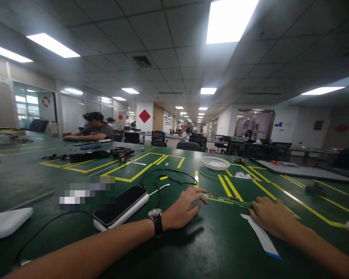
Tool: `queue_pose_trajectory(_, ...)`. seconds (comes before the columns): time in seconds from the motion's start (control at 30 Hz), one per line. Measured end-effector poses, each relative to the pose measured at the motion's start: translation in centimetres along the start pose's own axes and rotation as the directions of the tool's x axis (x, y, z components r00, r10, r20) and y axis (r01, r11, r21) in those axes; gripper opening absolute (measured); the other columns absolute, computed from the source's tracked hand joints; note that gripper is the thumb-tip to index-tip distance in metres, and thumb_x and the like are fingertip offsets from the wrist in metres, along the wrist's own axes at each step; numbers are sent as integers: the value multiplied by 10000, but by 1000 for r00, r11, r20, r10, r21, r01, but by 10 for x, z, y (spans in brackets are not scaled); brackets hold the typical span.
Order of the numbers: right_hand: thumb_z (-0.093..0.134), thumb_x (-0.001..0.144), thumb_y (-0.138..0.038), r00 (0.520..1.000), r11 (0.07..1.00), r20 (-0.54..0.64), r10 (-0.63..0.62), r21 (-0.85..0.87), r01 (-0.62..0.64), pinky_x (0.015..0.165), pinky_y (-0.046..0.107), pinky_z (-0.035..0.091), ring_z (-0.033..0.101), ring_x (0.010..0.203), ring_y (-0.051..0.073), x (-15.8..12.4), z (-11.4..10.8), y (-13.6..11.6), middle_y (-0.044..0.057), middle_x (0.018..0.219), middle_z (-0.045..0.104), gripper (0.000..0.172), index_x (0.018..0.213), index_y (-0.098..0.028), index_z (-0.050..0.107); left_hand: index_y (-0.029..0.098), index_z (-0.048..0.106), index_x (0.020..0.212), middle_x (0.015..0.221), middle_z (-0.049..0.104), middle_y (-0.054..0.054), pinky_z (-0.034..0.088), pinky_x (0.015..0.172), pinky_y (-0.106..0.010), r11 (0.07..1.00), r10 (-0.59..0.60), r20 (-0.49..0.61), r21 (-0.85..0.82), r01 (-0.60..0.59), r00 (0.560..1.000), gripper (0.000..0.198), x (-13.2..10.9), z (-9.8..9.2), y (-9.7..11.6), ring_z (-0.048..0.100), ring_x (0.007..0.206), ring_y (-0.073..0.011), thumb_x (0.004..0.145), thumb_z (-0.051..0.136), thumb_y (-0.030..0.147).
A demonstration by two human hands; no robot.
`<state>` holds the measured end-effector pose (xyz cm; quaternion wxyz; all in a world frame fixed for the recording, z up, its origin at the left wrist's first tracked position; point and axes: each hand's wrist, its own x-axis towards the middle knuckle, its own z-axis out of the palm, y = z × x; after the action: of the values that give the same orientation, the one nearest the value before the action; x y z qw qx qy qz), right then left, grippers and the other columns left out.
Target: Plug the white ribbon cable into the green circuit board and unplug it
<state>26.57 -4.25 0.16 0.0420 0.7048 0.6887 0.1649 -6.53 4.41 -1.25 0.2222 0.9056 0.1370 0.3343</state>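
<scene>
A long, narrow green circuit board point(225, 198) lies across the space between my two hands. At its right end my right hand point(269, 215) is closed, with fingers and thumb on the board's edge. My left hand point(182, 207), a black-strapped watch point(155, 221) on its wrist, is at the other end. Its fingers are curved and the thumb stands apart, with the fingertips beside or touching the board. A white flat ribbon cable point(263, 238) with a blue end runs from under my right hand toward the front of the table.
Left of my hands, a phone point(122, 204) rests on a white block, beside a black cable point(151, 176). A white basket point(215, 163) stands farther back on the yellow-taped green table point(215, 248). Black gear point(90, 155) lies back left, where another person point(95, 130) sits.
</scene>
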Motion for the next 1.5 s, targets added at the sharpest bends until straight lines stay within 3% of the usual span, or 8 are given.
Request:
queue_pose_trajectory(0.27, 299, 944, -405, 998, 1000, -58, -2, -6, 2, 784, 540, 457, 607, 954, 348, 1, 23, 4, 174, 994, 646, 492, 1019, -154, 715, 226, 611, 1091, 1368, 527, -29, 320, 1115, -397, 997, 47, 41, 59, -50, 998, 278, 1, 0, 4, 444, 1285, -197, 888, 482, 86)
queue_pose_trajectory(0.47, 306, 947, -422, 999, 999, -36, 12, 37, -10, 793, 523, 476, 609, 988, 351, 1, 23, 5, 190, 1054, 637, 508, 1085, -134, 701, 229, 612, 1106, 1354, 536, -39, 312, 1102, -415, 994, 52, 110, 87, -62, 993, 379, 1, 0, 2, 444, 1277, -218, 804, 484, 38)
queue_pose_trajectory(0.77, 293, 958, -421, 1000, 999, 22, -11, 50, 10, 848, 513, 483, 592, 1070, 347, -4, 14, -1, 205, 1170, 616, 541, 1226, -122, 657, 219, 607, 1103, 1313, 566, -32, 299, 1089, -376, 991, 82, 145, 91, -96, 986, 376, 1, 0, 1, 467, 1253, -197, 803, 472, 36)
queue_pose_trajectory(1.07, 330, 943, -496, 999, 990, 34, -33, 135, 29, 890, 535, 478, 574, 1122, 353, -5, 19, 10, 198, 1254, 596, 581, 1304, -142, 615, 222, 607, 1106, 1314, 565, -30, 297, 1099, -382, 992, 66, 154, 93, -81, 986, 356, 1, 1, 0, 469, 1247, -201, 815, 480, 61)
queue_pose_trajectory(1.3, 289, 965, -477, 997, 980, 36, -74, 187, 66, 824, 495, 505, 619, 987, 313, -8, 5, 7, 153, 1101, 631, 553, 1371, -220, 564, 207, 620, 1080, 1263, 607, -31, 311, 1102, -358, 998, 61, 73, -13, -60, 995, 335, 2, -1, 2, 496, 1219, -193, 813, 487, 56)
queue_pose_trajectory(1.5, 307, 978, -478, 990, 955, 1, -138, 264, 133, 927, 546, 466, 603, 1055, 315, -7, 1, 2, 119, 1150, 630, 502, 1383, -302, 547, 194, 643, 1034, 1151, 643, -32, 383, 1033, -322, 994, -32, -60, -104, 26, 998, 280, 4, 0, -1, 543, 1120, -186, 849, 467, 78)
